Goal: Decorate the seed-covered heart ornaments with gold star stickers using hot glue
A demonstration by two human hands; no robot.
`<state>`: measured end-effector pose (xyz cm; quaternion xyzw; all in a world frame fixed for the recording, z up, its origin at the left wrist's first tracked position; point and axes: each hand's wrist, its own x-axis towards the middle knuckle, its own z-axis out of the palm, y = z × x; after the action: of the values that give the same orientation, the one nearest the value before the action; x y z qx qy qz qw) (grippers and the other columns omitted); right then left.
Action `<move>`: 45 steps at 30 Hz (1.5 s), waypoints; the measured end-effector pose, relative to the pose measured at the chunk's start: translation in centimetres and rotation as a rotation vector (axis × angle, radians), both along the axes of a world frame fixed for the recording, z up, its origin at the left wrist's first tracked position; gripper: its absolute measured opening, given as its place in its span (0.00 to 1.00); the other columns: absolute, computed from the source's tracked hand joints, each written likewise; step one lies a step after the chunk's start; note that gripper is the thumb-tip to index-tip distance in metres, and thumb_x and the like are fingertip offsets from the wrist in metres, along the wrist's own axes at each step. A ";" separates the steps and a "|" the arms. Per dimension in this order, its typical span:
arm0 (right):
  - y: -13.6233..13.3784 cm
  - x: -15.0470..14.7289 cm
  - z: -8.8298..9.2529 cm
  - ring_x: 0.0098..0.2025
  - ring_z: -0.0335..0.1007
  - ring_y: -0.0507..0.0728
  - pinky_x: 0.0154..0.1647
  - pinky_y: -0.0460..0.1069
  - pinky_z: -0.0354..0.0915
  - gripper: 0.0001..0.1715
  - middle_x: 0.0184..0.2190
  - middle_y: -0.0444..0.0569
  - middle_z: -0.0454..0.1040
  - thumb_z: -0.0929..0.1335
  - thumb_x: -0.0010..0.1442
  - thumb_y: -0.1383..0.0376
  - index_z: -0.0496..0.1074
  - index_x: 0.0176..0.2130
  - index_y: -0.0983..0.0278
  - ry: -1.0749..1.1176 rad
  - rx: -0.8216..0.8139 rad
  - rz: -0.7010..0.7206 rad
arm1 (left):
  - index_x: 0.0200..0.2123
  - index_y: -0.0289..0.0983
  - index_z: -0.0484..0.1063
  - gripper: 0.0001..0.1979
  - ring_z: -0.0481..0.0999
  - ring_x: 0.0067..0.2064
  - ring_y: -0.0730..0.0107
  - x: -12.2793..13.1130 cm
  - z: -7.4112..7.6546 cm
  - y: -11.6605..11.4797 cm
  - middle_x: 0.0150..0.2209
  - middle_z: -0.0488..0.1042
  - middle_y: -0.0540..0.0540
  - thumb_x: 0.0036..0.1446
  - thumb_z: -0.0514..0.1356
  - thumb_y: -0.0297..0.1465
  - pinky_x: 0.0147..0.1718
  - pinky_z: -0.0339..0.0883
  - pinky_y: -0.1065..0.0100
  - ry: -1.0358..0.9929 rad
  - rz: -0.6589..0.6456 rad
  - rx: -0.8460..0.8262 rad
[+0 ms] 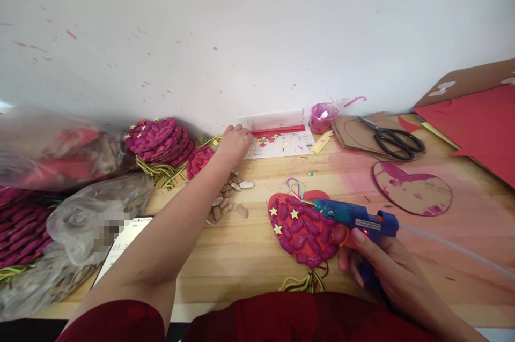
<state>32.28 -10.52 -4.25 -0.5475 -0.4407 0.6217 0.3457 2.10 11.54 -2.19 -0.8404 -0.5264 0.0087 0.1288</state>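
My right hand grips a blue hot glue gun with its nozzle over a red heart-shaped craft piece covered in magenta shells and small yellow stars. My left hand reaches far across the wooden table to the white sticker sheet by the wall, fingers curled down at its left edge; what they pinch is hidden. Loose peanut shells lie under my left forearm.
Finished magenta pieces are stacked at the back left beside plastic bags. A phone lies near the front left. A pink cup, black scissors, cardboard discs and red paper sit to the right.
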 end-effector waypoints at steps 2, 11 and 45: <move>0.0 0.0 0.1 0.19 0.65 0.52 0.21 0.48 0.57 0.32 0.22 0.50 0.77 0.67 0.63 0.39 0.75 0.32 0.64 -0.007 -0.003 0.000 | 0.36 0.32 0.81 0.12 0.72 0.48 0.50 0.3 0.0 -0.1 0.39 0.80 0.32 0.61 0.56 0.21 0.45 0.60 0.54 0.010 -0.003 0.003; 0.0 0.1 -0.2 0.19 0.65 0.52 0.21 0.48 0.56 0.32 0.22 0.51 0.77 0.67 0.61 0.38 0.73 0.30 0.64 0.016 -0.005 0.003 | 0.37 0.32 0.82 0.16 0.75 0.49 0.49 0.2 -0.4 -0.2 0.39 0.81 0.32 0.64 0.53 0.24 0.48 0.61 0.54 -0.054 0.068 0.009; -0.1 0.0 1.1 0.18 0.64 0.51 0.20 0.47 0.56 0.35 0.17 0.48 0.72 0.66 0.63 0.38 0.74 0.25 0.64 -0.098 0.065 0.048 | 0.30 0.36 0.82 0.17 0.70 0.28 0.77 1.7 1.9 -12.6 0.26 0.78 0.48 0.42 0.77 0.42 0.26 0.58 0.75 -1.735 0.403 -0.806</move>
<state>32.26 -10.67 -3.13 -0.5552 -0.4901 0.5877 0.3261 3.85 -1.01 -0.28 -0.4304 -0.5298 -0.4115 -0.6040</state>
